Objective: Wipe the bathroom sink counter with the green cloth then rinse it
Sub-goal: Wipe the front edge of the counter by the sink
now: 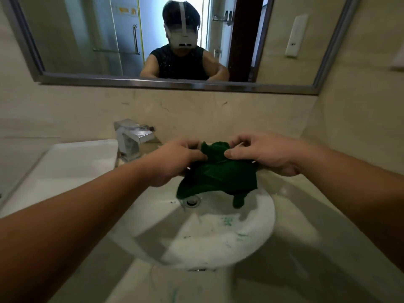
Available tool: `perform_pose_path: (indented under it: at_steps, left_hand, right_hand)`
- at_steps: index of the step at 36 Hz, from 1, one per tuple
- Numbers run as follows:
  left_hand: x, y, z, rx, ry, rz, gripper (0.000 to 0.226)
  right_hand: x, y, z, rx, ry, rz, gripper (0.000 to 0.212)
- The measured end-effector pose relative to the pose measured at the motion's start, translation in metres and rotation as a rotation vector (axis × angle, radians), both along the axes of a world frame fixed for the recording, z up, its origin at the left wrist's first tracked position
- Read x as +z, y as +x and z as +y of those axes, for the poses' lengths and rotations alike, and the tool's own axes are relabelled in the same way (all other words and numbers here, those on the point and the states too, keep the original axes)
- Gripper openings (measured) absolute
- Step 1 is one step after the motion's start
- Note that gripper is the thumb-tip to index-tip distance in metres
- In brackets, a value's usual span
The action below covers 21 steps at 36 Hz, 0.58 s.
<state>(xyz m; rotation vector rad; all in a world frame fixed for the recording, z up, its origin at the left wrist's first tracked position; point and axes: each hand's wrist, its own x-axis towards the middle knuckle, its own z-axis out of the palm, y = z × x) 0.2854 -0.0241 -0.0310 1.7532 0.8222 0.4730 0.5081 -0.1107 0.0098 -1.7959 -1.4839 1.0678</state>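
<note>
The green cloth (218,178) hangs bunched over the white sink basin (218,239), just above the drain (193,201). My left hand (172,159) grips its upper left edge with curled fingers. My right hand (260,153) pinches its upper right edge between thumb and fingers. A corner of the cloth droops toward the basin at the right. Green smears mark the basin's floor. The beige counter (301,206) surrounds the basin.
A chrome faucet (132,138) stands at the back left of the basin, close to my left hand. A framed mirror (175,40) fills the wall above, showing a person in a dark sleeveless top. A white wall fixture (296,36) hangs at the right.
</note>
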Motion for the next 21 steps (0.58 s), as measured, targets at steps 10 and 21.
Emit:
perform_pose_path:
  at_steps: [10,21]
  left_hand:
    - [0.035,-0.001,-0.035,0.108,0.039,-0.07,0.025]
    - [0.058,-0.005,-0.055,0.139,-0.064,-0.115,0.022]
  right_hand:
    - [0.016,0.001,-0.046,0.124,-0.059,-0.155,0.044]
    - [0.01,-0.032,-0.056,0.166,0.104,-0.013,0.028]
